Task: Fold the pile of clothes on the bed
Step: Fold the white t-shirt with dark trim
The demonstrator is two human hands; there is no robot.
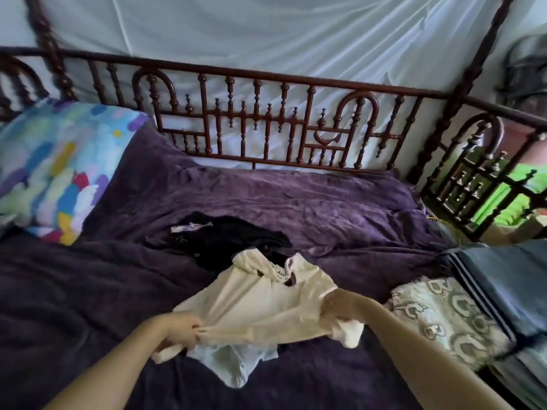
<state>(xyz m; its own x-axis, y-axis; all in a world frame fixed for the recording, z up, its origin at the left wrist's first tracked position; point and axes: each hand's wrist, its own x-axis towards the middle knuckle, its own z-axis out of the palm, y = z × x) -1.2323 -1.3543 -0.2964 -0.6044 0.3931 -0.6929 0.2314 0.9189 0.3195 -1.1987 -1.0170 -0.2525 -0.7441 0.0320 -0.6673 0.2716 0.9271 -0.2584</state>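
A cream garment [260, 300] is stretched out over the purple bed cover [88, 291]. My left hand [182, 328] pinches its near left edge. My right hand [340, 306] grips its right side, with a loose end hanging below that hand. A pale, thin piece of clothing [233, 365] lies under the cream one, nearest to me. Behind them sits a crumpled pile of black clothes [231, 241], partly covered by the cream garment's far end.
A multicoloured pillow [56, 170] lies at the left. A dark red metal bed rail [266, 125] runs along the far side and right corner. Folded grey-blue fabric [509, 279] and a patterned cloth [450, 318] lie at the right.
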